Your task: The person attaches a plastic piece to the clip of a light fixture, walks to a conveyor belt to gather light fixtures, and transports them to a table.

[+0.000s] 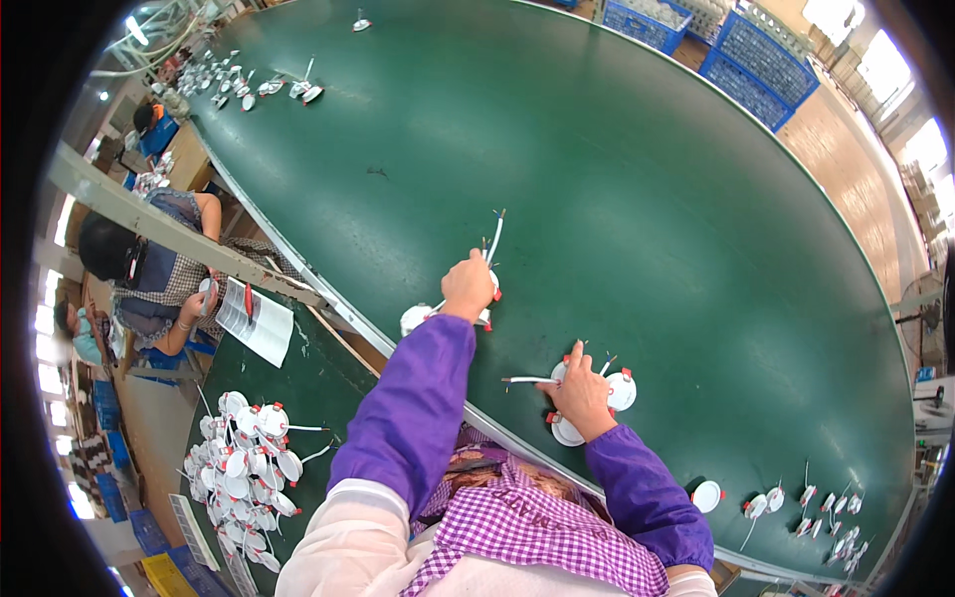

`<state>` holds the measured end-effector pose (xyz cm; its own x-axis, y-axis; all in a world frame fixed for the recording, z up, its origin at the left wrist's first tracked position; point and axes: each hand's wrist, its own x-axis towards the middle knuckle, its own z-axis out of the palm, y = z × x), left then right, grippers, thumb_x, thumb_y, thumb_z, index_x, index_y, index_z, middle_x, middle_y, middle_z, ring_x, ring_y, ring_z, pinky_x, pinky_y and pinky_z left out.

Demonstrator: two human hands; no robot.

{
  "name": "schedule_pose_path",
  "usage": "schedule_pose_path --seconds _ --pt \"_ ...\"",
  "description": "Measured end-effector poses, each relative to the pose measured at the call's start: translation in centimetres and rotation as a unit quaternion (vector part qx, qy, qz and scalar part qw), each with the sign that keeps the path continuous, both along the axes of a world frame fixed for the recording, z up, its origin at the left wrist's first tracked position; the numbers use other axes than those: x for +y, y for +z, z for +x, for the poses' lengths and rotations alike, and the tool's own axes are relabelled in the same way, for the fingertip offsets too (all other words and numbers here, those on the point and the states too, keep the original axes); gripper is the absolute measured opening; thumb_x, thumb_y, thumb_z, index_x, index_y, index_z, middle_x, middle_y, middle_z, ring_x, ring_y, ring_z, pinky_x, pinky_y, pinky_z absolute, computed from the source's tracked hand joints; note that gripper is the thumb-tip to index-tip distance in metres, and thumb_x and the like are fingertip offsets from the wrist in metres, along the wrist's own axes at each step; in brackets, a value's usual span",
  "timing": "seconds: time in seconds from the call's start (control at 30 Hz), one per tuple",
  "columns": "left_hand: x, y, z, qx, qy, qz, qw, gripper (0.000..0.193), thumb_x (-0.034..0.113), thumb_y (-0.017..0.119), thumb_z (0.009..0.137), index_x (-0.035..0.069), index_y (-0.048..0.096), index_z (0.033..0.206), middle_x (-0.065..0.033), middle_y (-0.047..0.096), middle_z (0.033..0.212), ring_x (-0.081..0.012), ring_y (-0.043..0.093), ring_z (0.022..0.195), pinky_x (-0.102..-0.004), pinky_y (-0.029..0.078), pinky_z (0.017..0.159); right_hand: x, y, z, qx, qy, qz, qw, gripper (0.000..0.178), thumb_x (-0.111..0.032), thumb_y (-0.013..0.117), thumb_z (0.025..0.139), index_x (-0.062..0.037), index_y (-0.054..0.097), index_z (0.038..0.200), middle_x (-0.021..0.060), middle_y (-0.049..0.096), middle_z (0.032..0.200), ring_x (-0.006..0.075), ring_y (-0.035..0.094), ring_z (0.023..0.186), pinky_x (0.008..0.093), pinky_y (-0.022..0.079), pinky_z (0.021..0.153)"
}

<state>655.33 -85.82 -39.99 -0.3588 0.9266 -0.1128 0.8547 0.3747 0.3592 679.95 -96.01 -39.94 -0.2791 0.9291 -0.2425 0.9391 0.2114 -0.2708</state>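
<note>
My left hand (468, 286) is closed over a small round white downlight with red clips, mostly hidden under the fingers. A white cable (496, 239) with bare wire ends sticks out beyond that hand. Beside its wrist lies another downlight (415, 318). Farther right and nearer to me, my right hand (582, 395) grips a partly covered downlight (567, 431), its index finger stretched forward. One white cable (532, 379) points left from under these fingers. Touching or close by on the right is a further white downlight (622, 391).
Both hands work over a green conveyor belt (637, 249). Loose downlights (706, 496) lie along its near right end, others at far left. A heap of downlights (237, 464) covers the side table. A co-worker's hand (192, 303) is near a paper sheet (261, 333). Blue crates (761, 65) stand beyond.
</note>
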Motion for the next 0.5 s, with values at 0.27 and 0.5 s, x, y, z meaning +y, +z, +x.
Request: schedule_pose_path --seconds 0.27,0.5 --pt "1.0 -4.7 -0.3 0.017 0.051 0.065 0.996 0.019 0.027 0.064 0.074 0.013 0.07 0.084 -0.0096 0.068 0.079 -0.0287 0.066 0.079 -0.0423 0.053 0.068 -0.3 -1.1 -3.2 0.048 0.014 0.023 0.998 0.04 -0.012 0.067 0.065 -0.0055 0.057 0.103 0.0192 0.05 0.119 0.0414 0.06 0.094 0.0468 0.05 0.077" --pt "-7.3 2.6 0.4 -0.169 0.039 0.222 0.959 0.036 0.038 0.053 0.091 0.003 0.059 0.085 -0.0149 0.062 0.067 -0.0365 0.062 0.067 -0.0473 0.048 0.062 0.3 -1.8 -3.2 -0.13 0.117 0.031 0.984 0.025 -0.005 0.064 0.075 -0.0038 0.055 0.098 0.0166 0.051 0.112 0.0369 0.063 0.088 0.0438 0.052 0.071"
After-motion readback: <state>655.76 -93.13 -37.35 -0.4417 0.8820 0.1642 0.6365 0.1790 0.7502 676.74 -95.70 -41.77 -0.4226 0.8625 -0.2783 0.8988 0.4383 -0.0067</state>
